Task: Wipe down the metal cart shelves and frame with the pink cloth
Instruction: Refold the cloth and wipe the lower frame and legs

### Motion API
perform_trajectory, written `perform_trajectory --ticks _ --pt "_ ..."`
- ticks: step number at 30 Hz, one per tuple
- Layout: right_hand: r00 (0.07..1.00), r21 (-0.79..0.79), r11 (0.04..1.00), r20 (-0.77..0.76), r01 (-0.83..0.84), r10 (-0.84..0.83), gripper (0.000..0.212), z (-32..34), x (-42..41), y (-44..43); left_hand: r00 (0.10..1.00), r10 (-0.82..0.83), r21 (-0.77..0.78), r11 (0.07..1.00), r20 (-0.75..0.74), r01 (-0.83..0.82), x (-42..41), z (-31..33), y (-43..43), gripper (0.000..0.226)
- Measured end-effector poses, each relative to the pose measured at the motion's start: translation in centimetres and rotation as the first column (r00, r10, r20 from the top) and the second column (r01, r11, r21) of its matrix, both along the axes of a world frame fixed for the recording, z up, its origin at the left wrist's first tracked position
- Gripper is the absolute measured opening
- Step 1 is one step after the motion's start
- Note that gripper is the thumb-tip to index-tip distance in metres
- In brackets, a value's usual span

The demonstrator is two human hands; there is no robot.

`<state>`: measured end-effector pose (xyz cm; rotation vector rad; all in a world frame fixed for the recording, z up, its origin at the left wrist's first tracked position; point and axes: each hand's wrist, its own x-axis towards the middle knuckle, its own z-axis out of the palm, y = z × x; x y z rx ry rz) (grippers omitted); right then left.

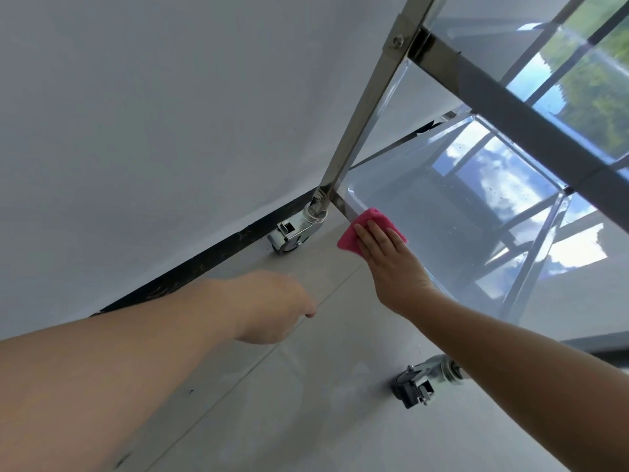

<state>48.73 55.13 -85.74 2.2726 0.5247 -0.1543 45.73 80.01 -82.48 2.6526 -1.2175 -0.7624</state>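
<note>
The right hand (388,264), fingers straight, presses a folded pink cloth (372,217) flat onto the rim of the shiny steel cart's bottom shelf (425,206) (its slanted metal corner leg (360,110) rises at eleven o'clock). At seven o'clock of the cloth, the left hand (272,306) hangs loosely curled, holding nothing.

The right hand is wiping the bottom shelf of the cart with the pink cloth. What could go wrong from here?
1. The cart stands on casters and the left hand braces nothing; a firm push might roll it toward the wall.
2. The right hand only presses the pink cloth with flat fingers at the bottom shelf rim, so it may slip to the floor.
</note>
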Motion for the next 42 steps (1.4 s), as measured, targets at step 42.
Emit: perform_trajectory --ticks 42 --pt "0.881 0.111 0.876 -0.131 0.469 -0.454 0.078 0.6 -15.7 -7.2 0.964 -0.263 -0.096 0.959 0.028 0.265 -1.4 0.0 -9.7 0.037"
